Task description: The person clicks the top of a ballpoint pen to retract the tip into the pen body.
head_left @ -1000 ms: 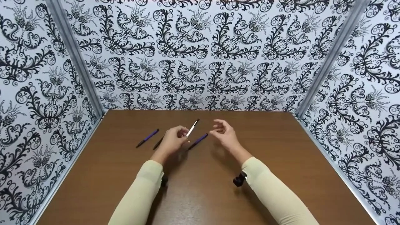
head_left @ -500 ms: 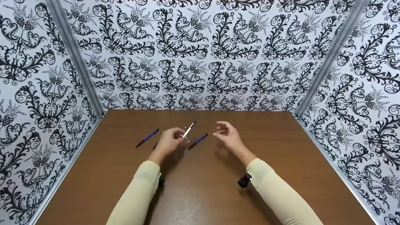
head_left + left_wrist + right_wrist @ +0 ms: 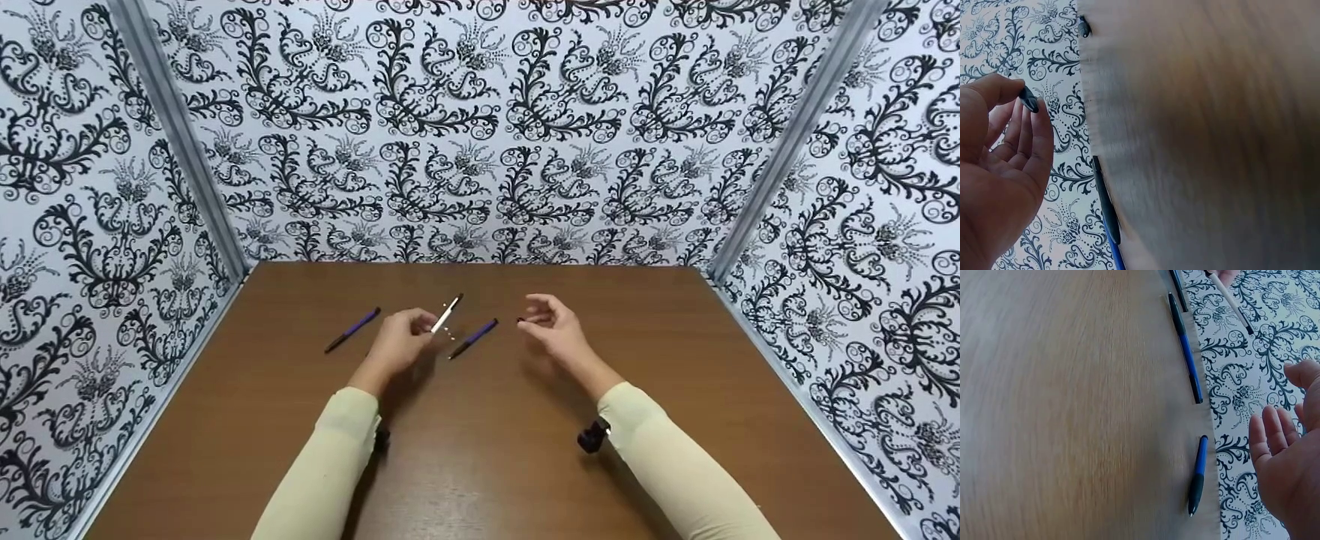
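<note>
My left hand pinches a slim white pen near its lower end, with the black end pointing up and away. In the left wrist view, the dark end of the pen shows between thumb and fingers. My right hand hovers to the right, thumb and fingers curved and apart. At its thumb tip a small dark thing shows in the head view; I cannot tell if it is held. A blue pen with a black grip lies on the table between the hands.
Another blue pen lies at the left of the brown table. A third, largely hidden by my left hand in the head view, shows as a blue and black pen in the right wrist view. Patterned walls enclose the table.
My left hand and the white pen have shifted left and slightly down. My right hand has drifted right, and the dark thing at its thumb tip has come into view.
</note>
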Demonstrator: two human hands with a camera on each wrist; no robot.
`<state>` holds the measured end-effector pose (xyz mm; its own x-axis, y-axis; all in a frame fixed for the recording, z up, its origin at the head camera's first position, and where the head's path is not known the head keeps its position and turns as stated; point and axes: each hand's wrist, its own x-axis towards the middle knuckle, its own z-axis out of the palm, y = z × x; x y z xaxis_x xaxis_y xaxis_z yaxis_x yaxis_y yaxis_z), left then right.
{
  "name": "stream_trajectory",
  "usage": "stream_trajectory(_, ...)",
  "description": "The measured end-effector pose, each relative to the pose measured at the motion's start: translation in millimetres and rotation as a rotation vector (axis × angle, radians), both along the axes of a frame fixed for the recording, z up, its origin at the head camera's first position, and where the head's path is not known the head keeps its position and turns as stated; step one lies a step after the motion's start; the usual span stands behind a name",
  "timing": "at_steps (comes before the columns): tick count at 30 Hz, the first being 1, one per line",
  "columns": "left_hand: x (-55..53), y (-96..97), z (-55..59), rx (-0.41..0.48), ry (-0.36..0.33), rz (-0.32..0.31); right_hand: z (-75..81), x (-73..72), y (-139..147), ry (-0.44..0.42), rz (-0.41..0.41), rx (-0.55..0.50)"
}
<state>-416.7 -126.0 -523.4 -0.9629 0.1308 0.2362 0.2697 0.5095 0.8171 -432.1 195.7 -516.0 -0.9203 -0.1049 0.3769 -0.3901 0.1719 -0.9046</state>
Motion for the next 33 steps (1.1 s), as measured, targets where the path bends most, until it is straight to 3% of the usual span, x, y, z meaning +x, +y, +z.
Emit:
stream_trajectory(15,-4.5,0.0,-3.7,-0.005,-0.004,0.009,-1.8,-1.5,7.0,-0.036,0.003,0.027)
stream_trajectory(27,-15.8,1.6,-9.2,-0.056,-0.003,0.043,-2.1,-0.3,6.0,-0.025,-0.003,0.026)
stream_trajectory(33,-18.1,3.7,-10.0,-0.093,-0.015,0.058,15.7,18.7,-3.3,-0.008,-0.043,0.008)
